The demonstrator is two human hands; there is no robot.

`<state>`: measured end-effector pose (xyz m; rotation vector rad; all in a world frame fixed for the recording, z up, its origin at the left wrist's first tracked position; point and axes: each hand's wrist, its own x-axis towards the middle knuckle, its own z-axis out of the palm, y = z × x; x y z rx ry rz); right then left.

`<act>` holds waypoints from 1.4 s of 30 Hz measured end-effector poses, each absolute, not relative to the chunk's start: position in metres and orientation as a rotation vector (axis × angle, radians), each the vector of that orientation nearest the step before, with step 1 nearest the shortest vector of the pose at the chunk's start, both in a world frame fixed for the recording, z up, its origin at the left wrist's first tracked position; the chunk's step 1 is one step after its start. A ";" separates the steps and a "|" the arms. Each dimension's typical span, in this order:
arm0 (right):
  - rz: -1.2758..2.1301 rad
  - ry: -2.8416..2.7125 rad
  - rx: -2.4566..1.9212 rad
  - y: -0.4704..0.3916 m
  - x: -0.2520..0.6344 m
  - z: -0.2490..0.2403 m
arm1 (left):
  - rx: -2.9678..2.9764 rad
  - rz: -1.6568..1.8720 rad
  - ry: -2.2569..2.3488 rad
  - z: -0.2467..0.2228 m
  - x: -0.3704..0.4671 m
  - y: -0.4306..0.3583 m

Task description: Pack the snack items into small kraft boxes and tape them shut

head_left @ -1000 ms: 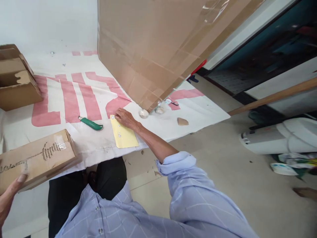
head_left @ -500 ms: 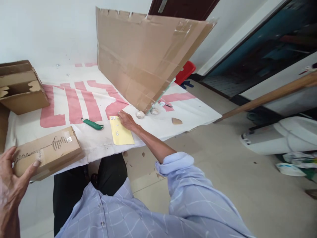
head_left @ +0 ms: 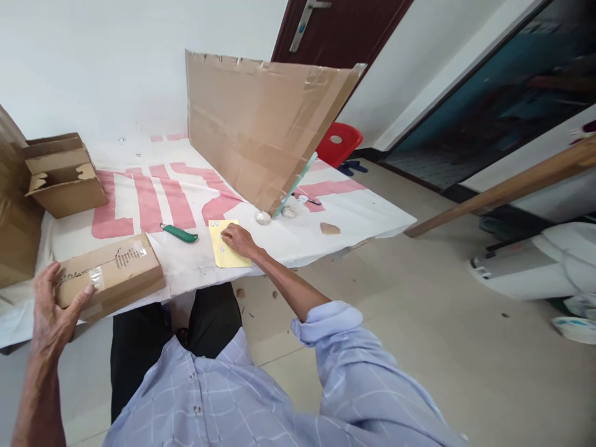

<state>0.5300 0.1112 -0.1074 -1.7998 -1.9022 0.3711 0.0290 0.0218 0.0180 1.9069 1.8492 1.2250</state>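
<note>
A closed cardboard box (head_left: 112, 270) with dark printing and clear tape lies at the table's front left. My left hand (head_left: 56, 310) grips its left end, thumb on the top face and fingers on the far side. On a yellow sheet of paper (head_left: 228, 257) with a few small whitish pieces rests my right hand (head_left: 238, 241), its fingers bent and drawn together. Whatever is under those fingertips is hidden. Between the box and the sheet lies a green utility knife (head_left: 179, 233).
A large cardboard panel (head_left: 261, 130) stands tilted on the table (head_left: 377, 211), with whitish lumps (head_left: 263, 218) at its foot. An open cardboard box (head_left: 69, 192) sits at back left. A brown flat piece (head_left: 330, 228) lies right. Beyond are a red chair (head_left: 339, 146) and a wooden pole (head_left: 503, 186).
My right hand has moved from the sheet's upper edge toward its middle. My left hand keeps its hold on the box. The camera view has shifted.
</note>
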 end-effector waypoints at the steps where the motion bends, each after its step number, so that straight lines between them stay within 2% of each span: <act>1: 0.370 -1.881 -1.806 0.112 0.529 -0.108 | 1.909 1.232 1.841 0.018 0.030 0.021; 35: 0.436 -1.575 -1.880 0.108 0.517 -0.114 | 1.956 1.256 1.801 0.011 0.022 0.023; 42: 0.479 -1.580 -1.867 0.098 0.510 -0.114 | 1.793 1.170 1.636 0.007 0.001 0.016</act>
